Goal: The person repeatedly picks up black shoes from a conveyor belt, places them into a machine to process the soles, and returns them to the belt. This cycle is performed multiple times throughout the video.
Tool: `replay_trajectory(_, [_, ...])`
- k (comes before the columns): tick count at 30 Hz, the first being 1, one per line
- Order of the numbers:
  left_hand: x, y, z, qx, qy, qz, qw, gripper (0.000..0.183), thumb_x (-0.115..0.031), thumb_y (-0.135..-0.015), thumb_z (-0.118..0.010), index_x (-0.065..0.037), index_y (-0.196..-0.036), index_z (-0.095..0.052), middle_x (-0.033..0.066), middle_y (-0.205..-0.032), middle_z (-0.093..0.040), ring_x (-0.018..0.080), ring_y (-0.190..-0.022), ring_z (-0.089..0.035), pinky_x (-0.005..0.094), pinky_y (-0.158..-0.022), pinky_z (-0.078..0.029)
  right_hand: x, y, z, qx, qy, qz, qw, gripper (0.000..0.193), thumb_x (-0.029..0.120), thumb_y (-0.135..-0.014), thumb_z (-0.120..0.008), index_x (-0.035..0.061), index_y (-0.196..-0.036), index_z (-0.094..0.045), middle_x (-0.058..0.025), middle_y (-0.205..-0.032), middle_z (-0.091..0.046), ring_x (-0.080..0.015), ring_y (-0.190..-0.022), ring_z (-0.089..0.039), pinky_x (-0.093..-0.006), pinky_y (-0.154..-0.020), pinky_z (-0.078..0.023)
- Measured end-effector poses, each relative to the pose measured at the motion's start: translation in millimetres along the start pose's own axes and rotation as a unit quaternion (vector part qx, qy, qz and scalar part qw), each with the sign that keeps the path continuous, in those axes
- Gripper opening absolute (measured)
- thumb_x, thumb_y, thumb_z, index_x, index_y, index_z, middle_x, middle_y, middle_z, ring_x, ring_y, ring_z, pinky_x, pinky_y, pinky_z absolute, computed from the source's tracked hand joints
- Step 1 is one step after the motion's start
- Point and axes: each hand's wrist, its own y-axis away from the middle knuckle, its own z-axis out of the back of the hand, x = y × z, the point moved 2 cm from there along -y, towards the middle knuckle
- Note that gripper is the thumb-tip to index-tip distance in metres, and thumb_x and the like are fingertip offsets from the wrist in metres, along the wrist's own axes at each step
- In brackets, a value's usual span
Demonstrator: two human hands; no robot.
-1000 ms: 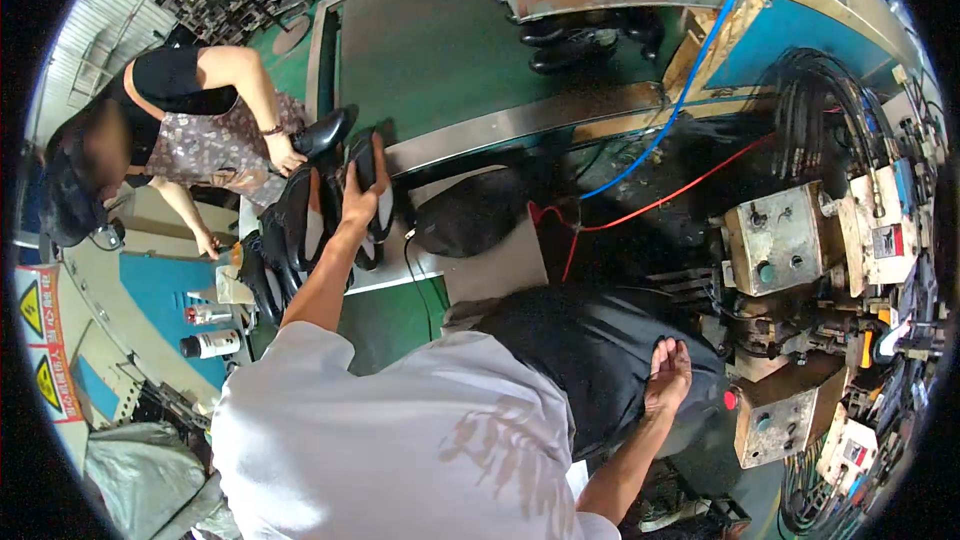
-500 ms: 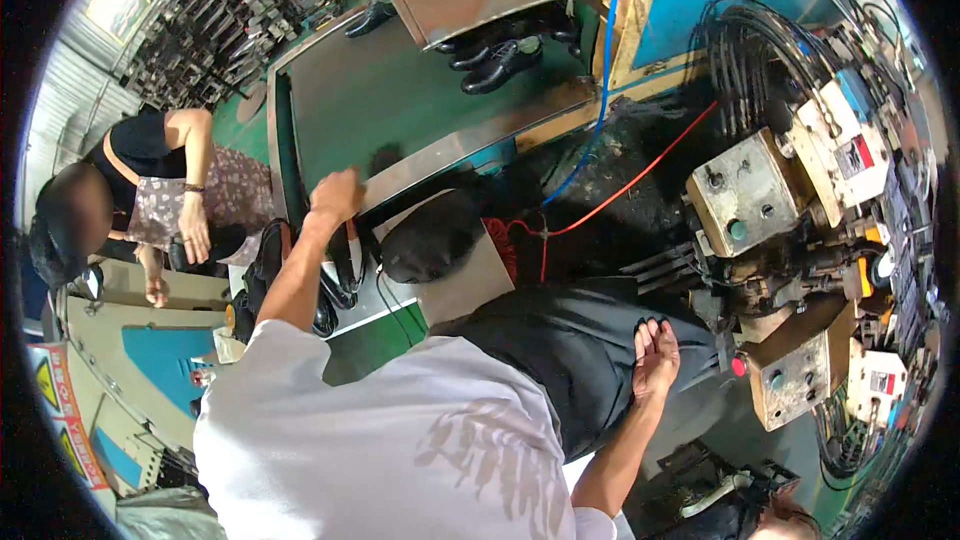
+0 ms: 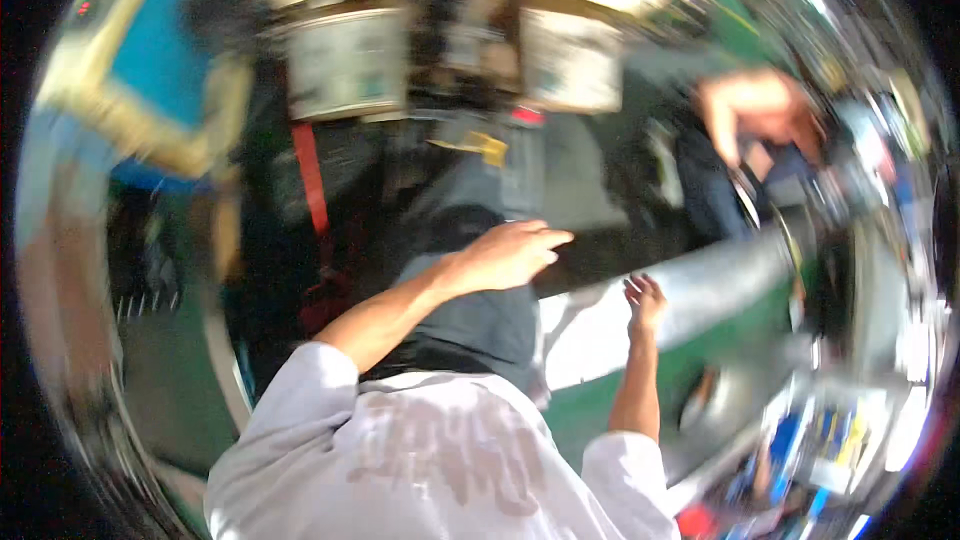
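Observation:
My left hand point(image 3: 512, 254) reaches across in front of my body, above my dark trousers point(image 3: 470, 325). Its fingers are stretched out and I see nothing in them. To its right, my right hand point(image 3: 647, 304) hangs over a long pale bench top point(image 3: 700, 292), fingers apart and slightly bent. It appears to hold nothing; whether it touches the bench I cannot tell. Ahead stands a machine with two pale control boxes, a left box point(image 3: 350, 62) and a right box point(image 3: 572, 60). A red button point(image 3: 526, 117) shows beside the right one. Motion smears most of the view.
A co-worker point(image 3: 765, 120) bends at the right, beyond the bench. A red hose point(image 3: 311, 178) hangs down left of the machine. A blue panel point(image 3: 165, 30) in a cream frame stands at far left. Green floor point(image 3: 600, 405) shows below the bench.
My view has swung right, so the machine now lies straight ahead. My left hand has left the conveyor edge and come in front of me. My right hand has moved off my trousers to above the bench.

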Motion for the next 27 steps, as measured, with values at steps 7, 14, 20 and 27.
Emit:
replay_trajectory(7, [40,-2,-128,0.209,-0.063,0.024,0.976,0.030,-0.012,-0.100,-0.061,0.003,-0.124,-0.071,0.0247,-0.116,-0.074,0.0396,-0.108,-0.073,0.0451,-0.095,-0.057,-277,226,297,0.155,0.766,-0.242,0.575,0.023,0.029,-0.097,-0.067,0.0113,-0.103,-0.081,-0.0070,-0.114,-0.079,-0.0290,-0.109,-0.075,-0.0501,-0.078,-0.059])
replay_trajectory(14, [40,5,-121,0.148,0.151,0.171,0.962,0.031,-0.002,-0.101,-0.063,0.006,-0.131,-0.068,0.0221,-0.118,-0.077,0.0270,-0.105,-0.077,0.0354,-0.092,-0.060,-383,372,364,0.133,0.818,-0.232,0.509,0.022,0.028,-0.097,-0.066,0.0180,-0.112,-0.079,-0.0047,-0.108,-0.077,-0.0219,-0.104,-0.074,-0.0444,-0.084,-0.056])
replay_trajectory(20, [48,-9,-109,0.161,0.328,0.279,0.888,0.036,-0.005,-0.105,-0.060,0.008,-0.138,-0.063,0.0181,-0.116,-0.074,0.0241,-0.104,-0.075,0.0344,-0.096,-0.061,-284,254,419,-0.409,0.512,-0.148,0.741,0.067,0.029,-0.091,-0.075,-0.0074,-0.144,-0.055,-0.0310,-0.128,-0.068,-0.0499,-0.119,-0.065,-0.0540,-0.109,-0.049])
replay_trajectory(27, [80,9,-44,0.023,0.270,0.296,0.916,0.031,-0.007,-0.110,-0.054,0.007,-0.136,-0.063,0.0181,-0.118,-0.073,0.0252,-0.106,-0.074,0.0379,-0.098,-0.062,-178,179,538,-0.425,0.523,-0.121,0.729,0.064,0.018,-0.087,-0.078,-0.0029,-0.144,-0.057,-0.0281,-0.124,-0.072,-0.0426,-0.117,-0.070,-0.0467,-0.102,-0.055])
